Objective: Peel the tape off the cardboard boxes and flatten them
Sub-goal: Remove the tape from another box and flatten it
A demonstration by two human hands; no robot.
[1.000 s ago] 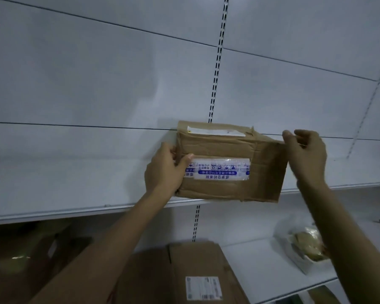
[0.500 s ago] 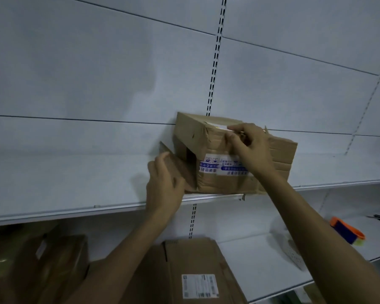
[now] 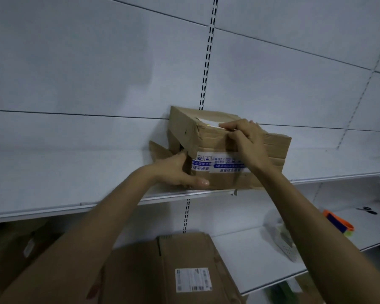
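The cardboard box (image 3: 274, 148) sat on the upper shelf (image 3: 75, 178), its front bottom edge right at the shelf's front edge and its back near the wall panel (image 3: 97, 73), with bare shelf stretching away to left and right. Its long axis ran along the shelf's front edge, skewed slightly so the left end faced outward, where a loose flap (image 3: 158, 152) splayed open. Printed tape (image 3: 206, 165) crossed the front face. The left hand (image 3: 176, 172) gripped the box's lower left corner. The right hand (image 3: 248, 141) pinched at the top front edge, by a white strip (image 3: 206, 123); whether it held the strip itself could not be told. Flattened boxes (image 3: 184, 260) lay below
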